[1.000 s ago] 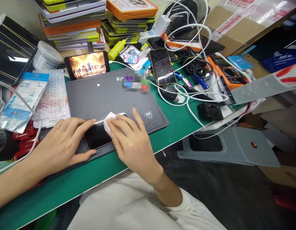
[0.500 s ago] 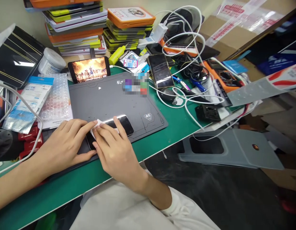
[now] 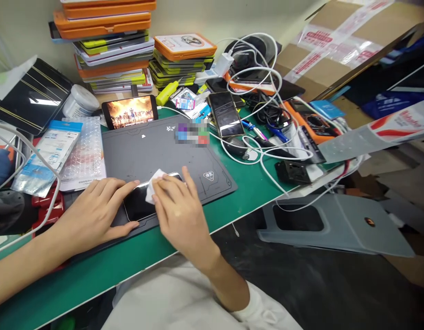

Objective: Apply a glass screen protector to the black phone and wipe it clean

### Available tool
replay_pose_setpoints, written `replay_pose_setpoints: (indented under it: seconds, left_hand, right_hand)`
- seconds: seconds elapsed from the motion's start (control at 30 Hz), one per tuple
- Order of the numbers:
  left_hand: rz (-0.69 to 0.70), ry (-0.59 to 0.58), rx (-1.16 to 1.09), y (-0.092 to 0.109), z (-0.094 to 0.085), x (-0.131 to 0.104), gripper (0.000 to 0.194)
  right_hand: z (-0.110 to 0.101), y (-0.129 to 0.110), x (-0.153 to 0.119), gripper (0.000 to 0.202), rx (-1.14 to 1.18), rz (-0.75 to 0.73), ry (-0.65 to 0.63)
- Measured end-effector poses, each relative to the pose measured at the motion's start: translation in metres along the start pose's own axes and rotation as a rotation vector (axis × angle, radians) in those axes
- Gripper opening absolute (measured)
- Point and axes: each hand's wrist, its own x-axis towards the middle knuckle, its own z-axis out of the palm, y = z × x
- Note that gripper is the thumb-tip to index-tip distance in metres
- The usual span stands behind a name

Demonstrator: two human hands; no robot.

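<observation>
A phone (image 3: 138, 204) lies face up, black screen showing, on the dark grey mat (image 3: 153, 149). My left hand (image 3: 97, 211) grips its left end, thumb at the near edge and fingers at the far edge. In my right hand (image 3: 182, 211) is a white wipe (image 3: 152, 187), pinched under the fingertips and pressed against the screen near its middle. That hand covers most of the phone's right end.
Behind the mat a lit phone (image 3: 131, 112) leans upright. White cables (image 3: 256, 158) loop over tools and another phone (image 3: 226, 114) at the right. Stacked orange and yellow cases (image 3: 112, 55) stand at the back. Packets and bubble wrap (image 3: 90, 153) lie left.
My right hand has slid the wipe rightward along the screen, uncovering the phone's left part. My left hand stays at the left end. The whole view has shifted slightly.
</observation>
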Motion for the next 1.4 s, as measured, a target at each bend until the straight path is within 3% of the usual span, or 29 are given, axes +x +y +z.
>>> replay_pose_setpoints:
  seconds: [0.1, 0.2, 0.33, 0.53, 0.97, 1.4]
  left_hand:
    - [0.001, 0.012, 0.001, 0.000, -0.001, 0.000, 0.068]
    - [0.005, 0.004, 0.018, 0.001, -0.002, -0.001, 0.067]
    - [-0.015, -0.021, -0.002, 0.001, -0.003, -0.001, 0.071]
    - [-0.017, -0.007, -0.047, 0.001, -0.003, -0.001, 0.072]
    - [0.028, 0.003, 0.029, 0.007, -0.008, 0.003, 0.063]
    - [0.014, -0.002, 0.018, 0.008, -0.007, 0.004, 0.065]
  right_hand:
    - [0.009, -0.026, 0.001, 0.036, 0.057, -0.053, -0.013]
    - [0.010, -0.031, 0.000, 0.036, 0.079, -0.093, -0.007]
    - [0.001, -0.007, -0.003, 0.034, 0.075, -0.064, -0.014]
    - [-0.010, 0.025, -0.009, 0.034, 0.014, 0.025, 0.099]
    - [0.003, -0.024, -0.010, 0.030, 0.029, -0.070, 0.085]
    - [0.009, -0.024, -0.008, 0.041, 0.058, -0.121, -0.052]
